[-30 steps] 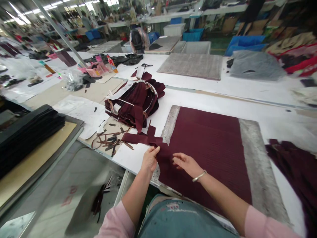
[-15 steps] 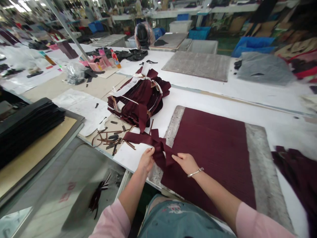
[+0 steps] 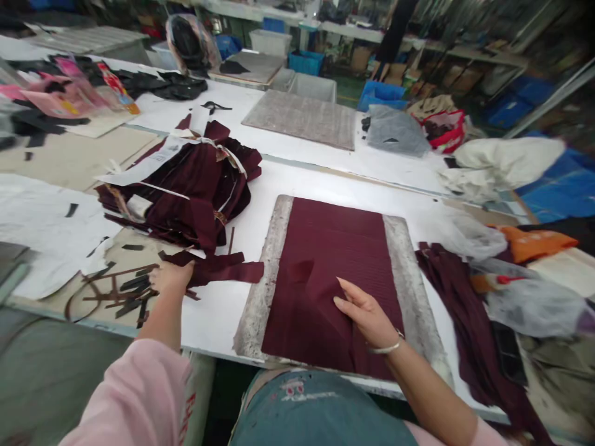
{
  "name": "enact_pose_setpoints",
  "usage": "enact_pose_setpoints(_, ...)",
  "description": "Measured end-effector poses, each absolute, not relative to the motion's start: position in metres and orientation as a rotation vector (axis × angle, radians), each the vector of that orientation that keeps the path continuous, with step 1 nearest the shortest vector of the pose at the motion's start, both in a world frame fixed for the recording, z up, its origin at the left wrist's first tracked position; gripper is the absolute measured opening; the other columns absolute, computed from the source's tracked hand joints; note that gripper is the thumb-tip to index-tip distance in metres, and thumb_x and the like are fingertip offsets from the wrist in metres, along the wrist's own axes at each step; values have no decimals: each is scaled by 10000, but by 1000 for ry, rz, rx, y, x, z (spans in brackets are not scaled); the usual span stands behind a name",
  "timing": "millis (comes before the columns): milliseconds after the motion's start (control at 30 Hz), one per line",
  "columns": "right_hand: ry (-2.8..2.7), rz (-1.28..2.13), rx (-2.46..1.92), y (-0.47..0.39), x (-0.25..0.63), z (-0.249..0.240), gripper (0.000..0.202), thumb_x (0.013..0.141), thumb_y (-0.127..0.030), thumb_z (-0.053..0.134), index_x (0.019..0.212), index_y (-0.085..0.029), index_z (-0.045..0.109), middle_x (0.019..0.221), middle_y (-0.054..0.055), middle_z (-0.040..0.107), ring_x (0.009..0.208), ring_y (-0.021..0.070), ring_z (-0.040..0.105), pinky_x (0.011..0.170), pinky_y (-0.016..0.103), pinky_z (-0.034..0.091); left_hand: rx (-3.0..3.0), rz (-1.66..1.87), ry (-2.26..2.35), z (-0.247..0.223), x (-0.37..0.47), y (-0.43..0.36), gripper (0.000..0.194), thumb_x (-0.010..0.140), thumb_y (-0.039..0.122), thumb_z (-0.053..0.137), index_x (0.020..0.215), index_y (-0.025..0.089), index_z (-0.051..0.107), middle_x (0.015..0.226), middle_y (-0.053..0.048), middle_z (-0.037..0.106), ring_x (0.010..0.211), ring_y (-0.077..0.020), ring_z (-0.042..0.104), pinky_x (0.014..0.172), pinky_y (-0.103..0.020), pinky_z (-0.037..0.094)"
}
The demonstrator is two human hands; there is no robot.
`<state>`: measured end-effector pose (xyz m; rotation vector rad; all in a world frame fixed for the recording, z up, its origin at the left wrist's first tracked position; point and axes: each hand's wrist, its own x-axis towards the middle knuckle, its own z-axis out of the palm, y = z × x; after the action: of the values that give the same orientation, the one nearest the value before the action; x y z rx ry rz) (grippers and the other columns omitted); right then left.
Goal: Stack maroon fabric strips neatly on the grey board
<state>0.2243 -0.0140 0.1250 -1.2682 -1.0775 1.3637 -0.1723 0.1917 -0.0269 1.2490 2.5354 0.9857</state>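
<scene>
My left hand (image 3: 171,277) is closed on a small bunch of maroon fabric strips (image 3: 227,271), beside loose brown and black scraps. The strips' free ends stretch right toward a grey board (image 3: 260,297). Over that board, my right hand (image 3: 372,316) pinches a maroon fabric piece (image 3: 325,303) between thumb and fingers, and the piece is partly raised and creased. Beneath it, maroon fabric (image 3: 339,229) covers the middle of the board. A tied bundle of maroon cut pieces (image 3: 181,179), with a white paper label (image 3: 151,162), sits just beyond my left hand.
Scraps (image 3: 132,288) litter the table's near left. Long maroon strips (image 3: 460,322) hang over the right side, next to a dark phone-like object (image 3: 509,353) and plastic bags (image 3: 534,303). Another grey board (image 3: 300,118) lies farther back. A person (image 3: 188,43) bends over the far side.
My hands have moved apart: the left went left with the strips, toward the scraps, while the right stayed over the board with a maroon piece. The view has turned right.
</scene>
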Motion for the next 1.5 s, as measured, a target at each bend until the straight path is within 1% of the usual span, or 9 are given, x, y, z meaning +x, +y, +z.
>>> enact_pose_setpoints(67, -1051, 1372, -1266, -21, 228, 132, 502, 783, -374, 658, 1259, -276, 533, 1231, 19, 588, 1127, 231, 531, 1031, 438, 373, 1422, 929, 2555, -16, -145, 182, 844, 578, 424, 745, 1240, 13, 421, 1362, -295, 371, 1274, -472, 284, 972, -663, 238)
enact_pose_setpoints(200, -1033, 1374, -1275, -28, 230, 141, 491, 800, -364, 644, 1270, -285, 524, 1217, 10, 599, 1095, 215, 555, 1010, 407, 400, 2010, 1206, 1808, 28, -55, 115, 665, 785, 419, 554, 1355, 136, 361, 1402, -175, 393, 1309, -303, 336, 1067, -480, 283)
enact_pose_setpoints(333, -989, 1472, -1278, -33, 226, 147, 506, 792, -365, 649, 1272, -269, 524, 1180, 25, 618, 1043, 211, 583, 996, 416, 412, 2289, 1037, 1106, 66, 34, 37, 696, 786, 320, 541, 1421, 209, 277, 1498, -89, 254, 1369, -289, 225, 1095, -482, 251)
enact_pose_setpoints(433, -923, 1576, -1245, -42, 223, 157, 555, 766, -352, 672, 1290, -292, 500, 1140, 20, 637, 981, 199, 610, 938, 393, 457, 2220, 912, 910, 72, 68, 21, 536, 790, 210, 480, 1325, 240, 460, 1351, -58, 495, 1299, -267, 376, 1100, -505, 227)
enact_pose_setpoints(533, -860, 1630, -1225, -55, 232, 167, 699, 753, -335, 676, 1377, -346, 361, 1039, 9, 672, 852, 190, 648, 822, 393, 515, 2040, 958, 875, 67, 72, 30, 393, 784, 148, 452, 1107, 262, 645, 1112, -21, 667, 1091, -217, 577, 1060, -440, 322)
enact_pose_setpoints(633, -789, 1580, -1241, -70, 257, 171, 538, 750, -314, 634, 1275, -294, 516, 988, 28, 689, 815, 200, 659, 793, 390, 528, 1909, 918, 850, 69, 59, 36, 308, 780, 172, 488, 989, 250, 700, 974, -20, 708, 923, -210, 635, 900, -365, 454)
enact_pose_setpoints(833, -759, 1326, -1133, -108, 316, 157, 584, 672, -273, 560, 1254, -232, 552, 1255, 52, 571, 1145, 246, 529, 938, 371, 465, 1597, 313, 652, 90, 30, 22, 243, 762, 367, 605, 700, 148, 692, 599, 0, 606, 539, -104, 488, 504, -204, 356)
enact_pose_setpoints(1267, -263, 1327, -1099, -157, 356, 110, 336, 674, -202, 728, 1006, -235, 687, 782, -21, 705, 646, 66, 633, 589, 101, 519, 1122, 86, 736, 80, 33, -9, 238, 701, 364, 697, 770, 143, 643, 653, 15, 644, 542, -66, 519, 529, -168, 382)
enact_pose_setpoints(1500, -472, 1283, -1150, -184, 368, 97, 559, 576, -155, 760, 1113, -234, 628, 1137, 41, 640, 1104, 182, 562, 908, 235, 484, 1133, 36, 710, 77, 45, -21, 252, 702, 366, 698, 819, 144, 673, 754, -5, 688, 612, -84, 571, 601, -185, 422)
